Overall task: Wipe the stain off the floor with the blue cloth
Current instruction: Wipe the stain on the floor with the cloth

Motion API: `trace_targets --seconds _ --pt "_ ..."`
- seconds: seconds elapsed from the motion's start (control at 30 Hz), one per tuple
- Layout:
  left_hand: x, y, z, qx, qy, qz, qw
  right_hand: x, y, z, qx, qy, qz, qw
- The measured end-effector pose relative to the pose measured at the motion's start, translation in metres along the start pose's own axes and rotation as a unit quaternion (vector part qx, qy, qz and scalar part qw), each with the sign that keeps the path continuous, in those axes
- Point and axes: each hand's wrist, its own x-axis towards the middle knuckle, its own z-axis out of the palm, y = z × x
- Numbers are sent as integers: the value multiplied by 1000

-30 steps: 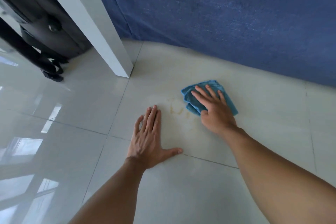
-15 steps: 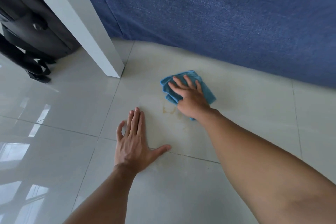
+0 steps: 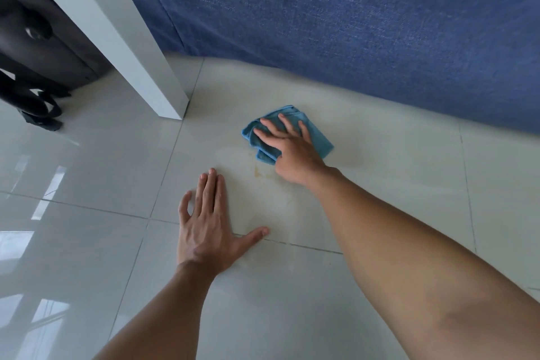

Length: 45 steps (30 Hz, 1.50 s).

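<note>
A folded blue cloth (image 3: pixel 317 139) lies on the pale floor tile. My right hand (image 3: pixel 292 152) presses flat on top of it, fingers spread, covering most of it. A faint yellowish stain (image 3: pixel 258 173) shows on the tile just in front of the cloth, between my two hands. My left hand (image 3: pixel 209 228) rests palm down on the floor, fingers together and thumb out, holding nothing.
A dark blue fabric-covered piece of furniture (image 3: pixel 350 23) runs along the back. A white leg or post (image 3: pixel 140 67) stands at the left of the cloth. A black bag with straps (image 3: pixel 35 67) sits at the far left. Glossy tiles with grout lines spread all around.
My right hand has slid the cloth to the left over the stain, and less of the stain shows now. The left hand stays planted on the floor.
</note>
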Motion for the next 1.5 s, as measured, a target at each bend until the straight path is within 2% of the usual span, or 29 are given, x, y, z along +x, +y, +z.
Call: trace_targets --seconds 0.13,0.5,0.73,0.93,1.1,1.5 --pt "0 2 -1 2 -5 0 1000 5 -13 1 -8 -47 -54 997" --pt "0 1 -3 4 3 -1 1000 2 -7 -4 28 -62 -106 992" --pt "-1 3 -3 6 5 -4 1000 -18 28 -11 68 -51 -65 994" --pt "-1 3 -5 11 4 -6 1000 -47 60 -21 87 0 10 996" --pt "-2 4 -5 7 11 -8 1000 -54 61 -21 106 7 48 993" --pt "-3 5 -4 10 10 -7 1000 -27 19 -28 94 -88 32 991"
